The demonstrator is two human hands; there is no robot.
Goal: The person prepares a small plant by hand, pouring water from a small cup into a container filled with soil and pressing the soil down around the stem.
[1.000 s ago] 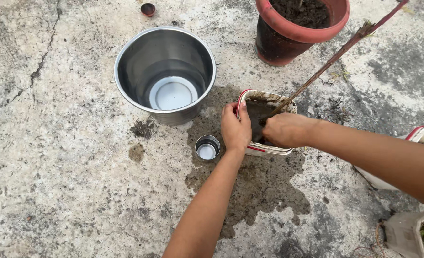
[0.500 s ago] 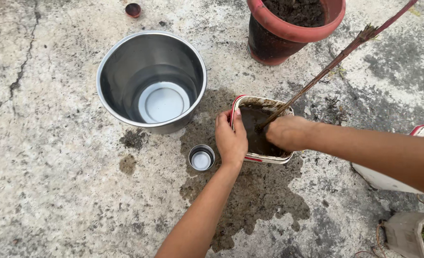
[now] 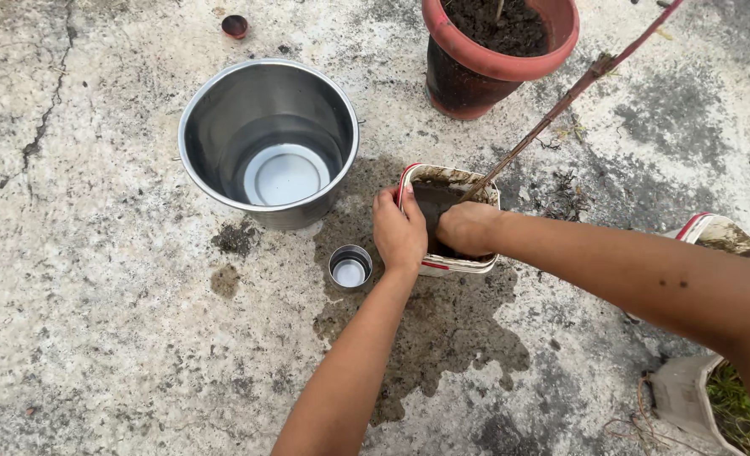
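Head view, looking straight down onto cracked concrete ground [image 3: 96,338]. Both hands are at one small white container [image 3: 468,263] with red trim, filled with dark wet soil, sitting on a damp dark patch [image 3: 442,338] of the ground. The left hand [image 3: 399,232] is clamped on the container's left rim, fingers curled over the edge, steadying it. The right hand [image 3: 470,228] is down inside, fingers buried in the soil; whether they close on anything in there I cannot tell.

Here is the relation that counts: a thin reddish stem [image 3: 573,89] rises out of the soil right at the right hand's knuckles and runs on a long slant up and to the right, out past the top edge of the frame. Its foot is touching or just beside the right hand, so that hand is plainly the nearer one; the left stays on the rim, just apart from the stem.

Around them: a steel bucket [image 3: 269,139] stands up and to the left of the container, near but not touching, open and shiny inside. A small steel cup [image 3: 350,267] sits just beside the left wrist. A terracotta pot [image 3: 497,51] of dark soil stands above the container. Another white container [image 3: 717,232] peeks out behind the right forearm, and a small dark cap [image 3: 235,26] lies far off at the top.
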